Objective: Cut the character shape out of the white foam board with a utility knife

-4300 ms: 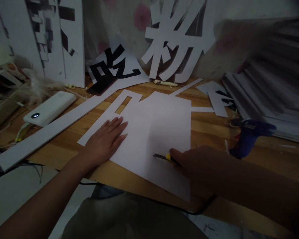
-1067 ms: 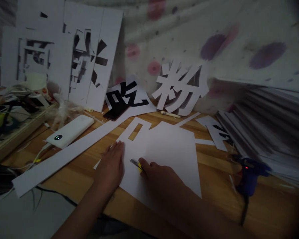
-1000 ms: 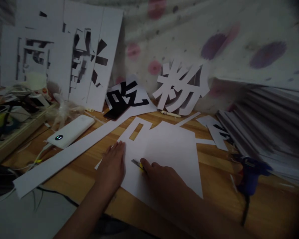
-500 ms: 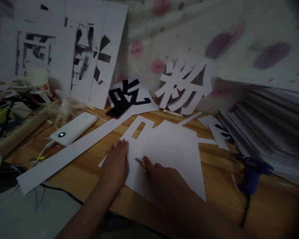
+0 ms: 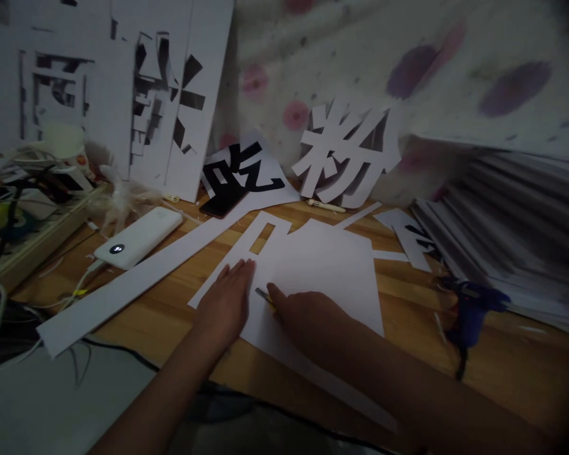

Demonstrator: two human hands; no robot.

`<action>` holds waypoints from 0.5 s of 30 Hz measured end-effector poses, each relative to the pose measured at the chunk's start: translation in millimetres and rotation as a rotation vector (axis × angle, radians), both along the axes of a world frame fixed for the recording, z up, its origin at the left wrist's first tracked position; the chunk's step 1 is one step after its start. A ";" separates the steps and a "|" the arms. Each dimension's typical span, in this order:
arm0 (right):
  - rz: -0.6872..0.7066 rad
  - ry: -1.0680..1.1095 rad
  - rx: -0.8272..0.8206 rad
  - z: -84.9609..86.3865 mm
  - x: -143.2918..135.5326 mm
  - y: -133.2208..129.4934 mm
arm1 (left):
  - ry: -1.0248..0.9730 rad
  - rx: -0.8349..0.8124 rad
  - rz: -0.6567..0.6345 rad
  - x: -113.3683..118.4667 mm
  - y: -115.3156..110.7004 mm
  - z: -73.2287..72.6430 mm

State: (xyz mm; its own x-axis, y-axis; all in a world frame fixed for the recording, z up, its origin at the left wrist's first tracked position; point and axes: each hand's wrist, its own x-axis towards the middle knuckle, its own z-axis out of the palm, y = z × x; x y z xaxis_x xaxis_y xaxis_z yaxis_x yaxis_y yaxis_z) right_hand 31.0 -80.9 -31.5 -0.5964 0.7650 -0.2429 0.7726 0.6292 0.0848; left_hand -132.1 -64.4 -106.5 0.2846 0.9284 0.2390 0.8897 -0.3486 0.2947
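Observation:
A white foam-board sheet (image 5: 322, 272) with a rectangular hole near its upper left lies on the wooden table. My left hand (image 5: 230, 297) rests flat on the sheet's left part, fingers stretched out and close together. In my right hand (image 5: 308, 319) is a utility knife (image 5: 264, 294) with a yellow body, its blade pointing up and left over the sheet. Most of the knife's handle is hidden under my fingers. Whether the blade tip touches the board I cannot tell.
Left of the sheet lie a long white strip (image 5: 137, 278) and a white power bank (image 5: 140, 239). A black phone (image 5: 222, 201) and a cut-out character (image 5: 346, 155) are at the back. A blue glue gun (image 5: 471, 309) and stacked boards (image 5: 512, 240) stand right.
My left hand has slid slightly right and up along the sheet. My right hand with the knife has moved a little up. The whole view has shifted slightly.

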 end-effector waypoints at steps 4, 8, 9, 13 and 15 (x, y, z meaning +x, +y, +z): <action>0.025 -0.052 -0.035 9.3 -1.8 -1.2 | 0.007 -0.026 0.028 0.5 0.9 1.8; 0.032 -0.084 -0.049 15.5 -0.2 -0.2 | -0.003 -0.026 0.033 -0.3 1.3 2.0; 0.040 -0.074 -0.038 15.5 1.4 0.4 | -0.006 -0.024 0.033 -0.7 1.3 1.9; 0.057 -0.055 -0.038 13.3 10.2 1.6 | 0.000 -0.016 0.023 -2.4 1.4 0.5; 0.051 -0.050 -0.041 11.8 14.3 1.1 | 0.002 0.004 0.021 -3.1 1.5 -0.7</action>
